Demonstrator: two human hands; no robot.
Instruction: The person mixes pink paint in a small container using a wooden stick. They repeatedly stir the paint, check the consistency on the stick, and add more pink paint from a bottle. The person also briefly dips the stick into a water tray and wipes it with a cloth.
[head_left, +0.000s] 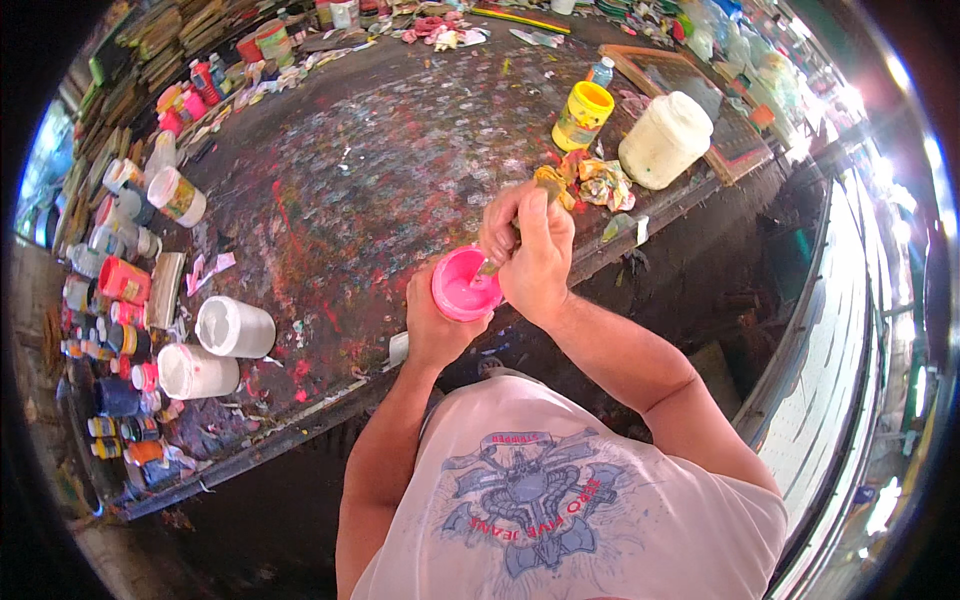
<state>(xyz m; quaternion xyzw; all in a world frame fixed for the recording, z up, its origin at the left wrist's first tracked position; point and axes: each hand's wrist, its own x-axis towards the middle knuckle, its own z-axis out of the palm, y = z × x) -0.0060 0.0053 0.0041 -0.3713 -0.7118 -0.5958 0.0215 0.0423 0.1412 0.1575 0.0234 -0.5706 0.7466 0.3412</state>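
Note:
My left hand (436, 322) is wrapped around the side of an open tub of bright pink paint (452, 306), held near the table's front edge. Above its rim, my right hand (532, 240) grips a brownish flat stick (487, 268). The stick's lower end dips into the tub, and its upper end pokes out above my fist. Just beyond the right hand lie crumpled, paint-stained rags (606, 184). A yellow paint tub (582, 116) stands behind the rags, with a large off-white plastic jar (666, 140) to its right.
The paint-spattered table (380, 150) spreads ahead of me. Two white tubs (237, 327) stand at its left front, beside many small paint jars (124, 280). A wooden-framed screen (735, 120) lies at the right corner. Rags and bottles line the far edge.

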